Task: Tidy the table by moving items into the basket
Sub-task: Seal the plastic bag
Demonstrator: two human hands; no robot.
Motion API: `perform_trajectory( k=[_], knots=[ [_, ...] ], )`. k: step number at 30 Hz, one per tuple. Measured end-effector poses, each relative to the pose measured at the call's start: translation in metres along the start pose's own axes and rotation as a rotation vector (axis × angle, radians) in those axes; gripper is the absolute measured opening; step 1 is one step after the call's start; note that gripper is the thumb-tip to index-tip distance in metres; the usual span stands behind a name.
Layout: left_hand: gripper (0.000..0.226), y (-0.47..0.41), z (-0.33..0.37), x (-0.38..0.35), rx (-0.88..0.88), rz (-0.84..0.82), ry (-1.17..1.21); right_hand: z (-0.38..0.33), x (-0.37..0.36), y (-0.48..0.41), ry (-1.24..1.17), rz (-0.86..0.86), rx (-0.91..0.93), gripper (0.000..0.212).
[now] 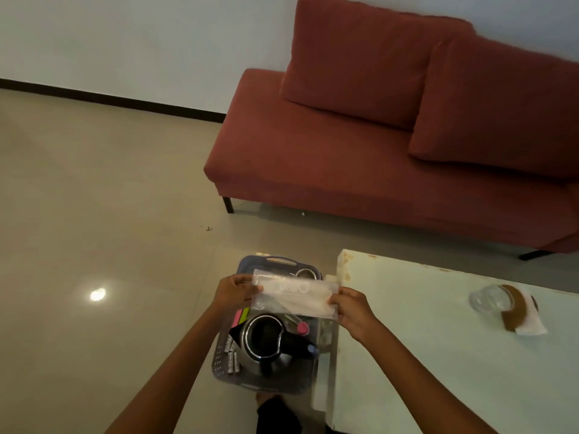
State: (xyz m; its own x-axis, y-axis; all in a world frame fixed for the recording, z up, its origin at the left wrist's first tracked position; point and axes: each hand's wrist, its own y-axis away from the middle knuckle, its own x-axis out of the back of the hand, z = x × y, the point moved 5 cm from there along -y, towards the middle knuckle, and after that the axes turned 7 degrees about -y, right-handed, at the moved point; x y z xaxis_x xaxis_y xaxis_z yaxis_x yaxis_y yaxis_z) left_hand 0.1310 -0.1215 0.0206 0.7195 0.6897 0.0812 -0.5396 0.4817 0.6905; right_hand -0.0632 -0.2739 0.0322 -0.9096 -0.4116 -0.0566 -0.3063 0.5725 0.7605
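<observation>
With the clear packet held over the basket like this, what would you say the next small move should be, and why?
Probably lower the clear plastic packet and release it into the far half of the basket. Both the left hand and the right hand pinch its ends directly above the basket, and the kettle already fills the near half.

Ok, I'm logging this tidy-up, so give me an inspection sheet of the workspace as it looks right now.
Surface: pale table, mostly bare.
Job's things: clear plastic packet held over the basket on the floor; inside, a kettle, batteries and sticky notes.
Clutter: glass jar on its side and a brown-and-white cloth on the table.
Grippers: left hand and right hand pinch the packet's ends.
Cables: nothing seen.
Surroundings: red sofa, tiled floor.
</observation>
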Motion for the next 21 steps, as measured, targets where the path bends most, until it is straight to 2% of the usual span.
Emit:
perform_trajectory(
  k=[4,10,16,18,21],
  knots=[
    [0.011,-0.036,-0.003,0.021,0.036,0.066,0.014,-0.029,-0.038,-0.033,0.254,0.083,0.186,0.034],
    [0.033,-0.083,-0.036,0.028,0.17,0.159,-0.049,-0.062,-0.091,-0.083,0.588,0.108,0.436,0.03],
    [0.041,-0.115,-0.081,0.015,0.381,0.091,0.196,-0.044,-0.13,-0.136,0.824,0.054,0.469,0.034],
    [0.027,-0.12,-0.097,0.011,0.437,0.081,0.215,-0.035,-0.146,-0.151,0.913,0.004,0.471,0.034],
    [0.029,-0.129,-0.119,0.01,0.478,0.088,0.15,-0.017,-0.168,-0.168,1.067,-0.104,0.449,0.036]
  ],
)
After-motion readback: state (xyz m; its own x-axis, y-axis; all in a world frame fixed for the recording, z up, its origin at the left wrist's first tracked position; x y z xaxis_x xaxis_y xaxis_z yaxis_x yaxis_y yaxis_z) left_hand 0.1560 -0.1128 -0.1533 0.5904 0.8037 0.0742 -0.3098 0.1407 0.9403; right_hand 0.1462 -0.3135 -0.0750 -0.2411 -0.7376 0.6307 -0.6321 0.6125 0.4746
